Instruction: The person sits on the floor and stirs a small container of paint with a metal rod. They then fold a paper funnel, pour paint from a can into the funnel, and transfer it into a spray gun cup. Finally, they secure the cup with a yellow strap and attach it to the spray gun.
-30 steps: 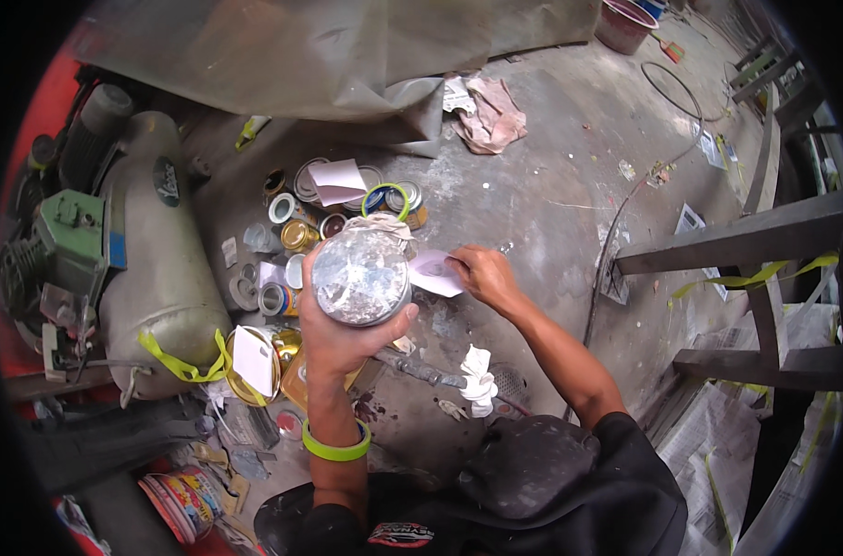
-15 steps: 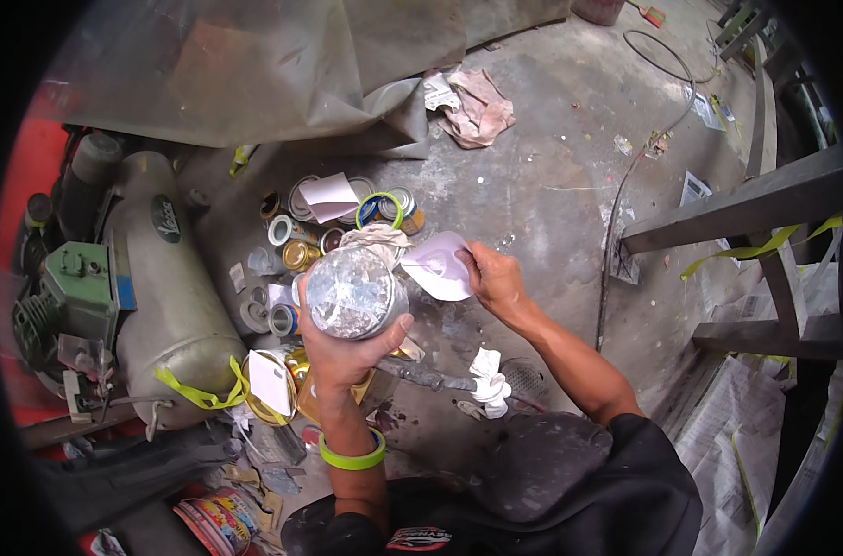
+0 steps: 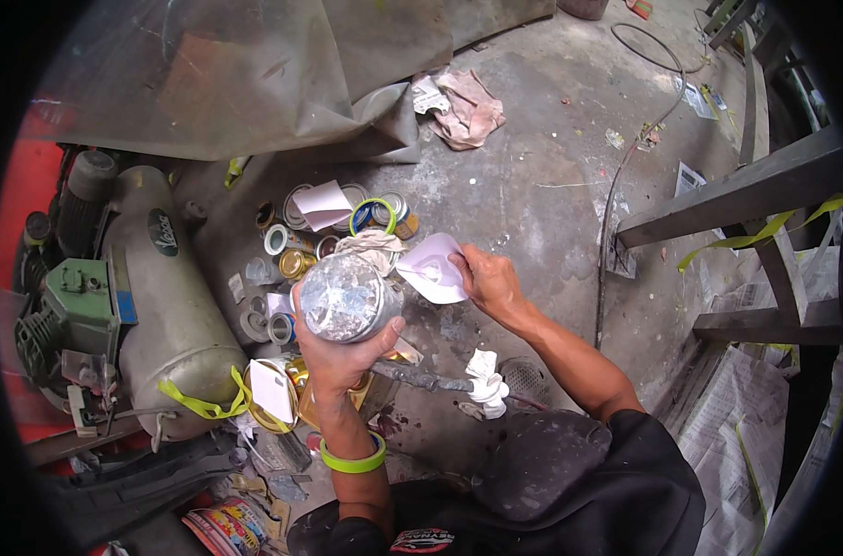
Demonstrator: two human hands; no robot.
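My left hand point(image 3: 333, 357) is wrapped round a paint-spattered, greyish round cup point(image 3: 343, 298) with a flat, smeared face turned up. A dark hose point(image 3: 421, 376), with a white cloth point(image 3: 487, 384) tied round it, runs off to the right from below the cup. Pinched in my right hand point(image 3: 492, 281) is a curved piece of white paper point(image 3: 433, 269), just right of the cup and apart from it. A crumpled pale rag point(image 3: 371, 248) shows behind the cup. A roll of yellow-green tape point(image 3: 352, 456) circles my left forearm.
Several paint cans point(image 3: 297, 263) stand on the floor beyond my left hand, with another tape roll point(image 3: 372, 216) on them. An air compressor point(image 3: 167, 296) fills the left side. Metal beams point(image 3: 736, 190) rise at the right; a thin hose point(image 3: 616, 195) crosses the floor.
The view has shifted slightly, so the surroundings sit a little differently. Both hands keep their holds, the cup and the paper staying close together.
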